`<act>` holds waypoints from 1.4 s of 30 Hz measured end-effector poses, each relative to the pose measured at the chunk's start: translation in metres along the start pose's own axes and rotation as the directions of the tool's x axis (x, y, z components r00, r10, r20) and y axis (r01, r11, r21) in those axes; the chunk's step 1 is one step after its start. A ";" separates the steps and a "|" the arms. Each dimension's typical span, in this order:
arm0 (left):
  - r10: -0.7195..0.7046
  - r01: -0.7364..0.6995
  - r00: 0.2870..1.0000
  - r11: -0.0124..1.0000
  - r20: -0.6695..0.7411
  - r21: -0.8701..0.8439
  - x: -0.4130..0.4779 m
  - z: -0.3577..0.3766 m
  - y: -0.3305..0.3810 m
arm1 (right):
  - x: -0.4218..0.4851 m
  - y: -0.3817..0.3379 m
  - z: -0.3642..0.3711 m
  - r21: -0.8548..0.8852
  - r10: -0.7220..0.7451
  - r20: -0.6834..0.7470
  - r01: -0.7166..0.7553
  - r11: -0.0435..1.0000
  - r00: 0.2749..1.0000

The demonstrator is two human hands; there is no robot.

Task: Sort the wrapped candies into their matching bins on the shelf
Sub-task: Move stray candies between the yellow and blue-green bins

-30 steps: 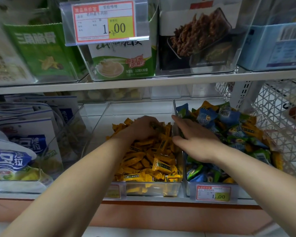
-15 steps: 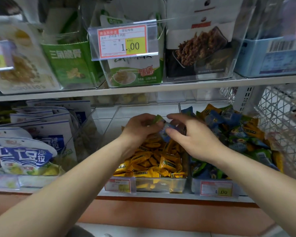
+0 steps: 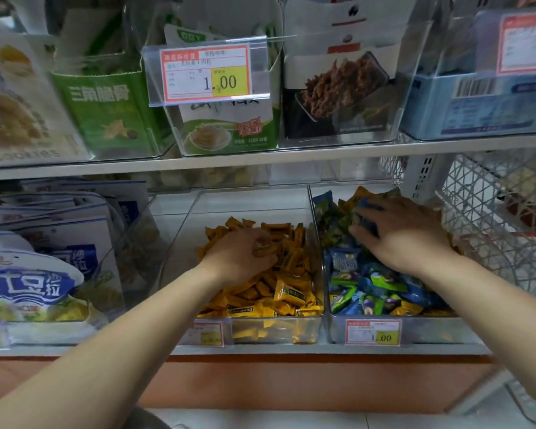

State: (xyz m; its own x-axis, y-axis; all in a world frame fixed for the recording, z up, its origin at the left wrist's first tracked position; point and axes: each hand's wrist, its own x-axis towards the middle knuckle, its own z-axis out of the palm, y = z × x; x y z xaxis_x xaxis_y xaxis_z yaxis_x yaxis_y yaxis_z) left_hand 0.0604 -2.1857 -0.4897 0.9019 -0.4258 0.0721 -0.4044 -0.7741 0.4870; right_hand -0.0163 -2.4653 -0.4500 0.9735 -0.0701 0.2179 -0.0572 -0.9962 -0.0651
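Left hand (image 3: 242, 255) lies curled among the yellow candies (image 3: 291, 289) in the middle bin (image 3: 251, 202), grip impossible to tell; right hand (image 3: 403, 233) pinches a blue candy (image 3: 367, 209) over the mixed bin (image 3: 430, 331) just beside.

We see a grey shelf board (image 3: 291, 157) crossing mid-frame, an orange-brown base panel (image 3: 291, 385) below it, pale floor tiles (image 3: 291, 421) along the bottom edge, and a white wire basket (image 3: 492, 212) at right.
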 end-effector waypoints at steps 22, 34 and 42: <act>0.158 -0.228 0.966 0.895 0.206 0.383 0.056 0.027 -0.006 | 0.016 -0.051 0.032 0.298 -0.321 0.196 0.255 0.920 0.927; -0.003 0.042 0.998 0.762 -0.062 0.647 0.050 0.001 -0.035 | 0.014 -0.045 0.034 0.340 -0.321 0.185 0.246 0.908 0.929; 0.060 -0.089 0.992 0.960 0.114 0.266 0.075 0.033 -0.003 | 0.009 -0.044 0.037 0.297 -0.217 0.195 0.154 0.942 0.956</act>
State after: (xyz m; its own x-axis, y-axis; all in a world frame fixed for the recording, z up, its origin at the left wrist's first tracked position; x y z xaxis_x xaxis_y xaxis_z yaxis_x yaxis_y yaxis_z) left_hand 0.1241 -2.2312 -0.5145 0.8527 -0.5224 0.0019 -0.5088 -0.8297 0.2298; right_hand 0.0029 -2.4199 -0.4816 0.9867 0.1596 0.0324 0.1615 -0.9346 -0.3168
